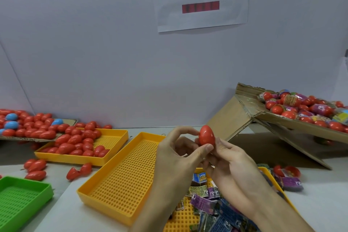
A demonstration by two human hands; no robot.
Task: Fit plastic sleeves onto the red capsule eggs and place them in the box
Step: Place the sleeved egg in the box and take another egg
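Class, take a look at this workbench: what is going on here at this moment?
A person holds one bare red capsule egg up with both hands, the left hand pinching it and the right hand supporting it from behind. No sleeve is on it yet. Printed plastic sleeves lie heaped in a yellow tray just below. More unsleeved eggs fill another yellow tray on the left, and the cardboard box on the right already holds sleeved eggs.

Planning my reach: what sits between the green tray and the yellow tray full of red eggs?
In the head view, loose red eggs lie on the table between the green tray and the egg-filled yellow tray.
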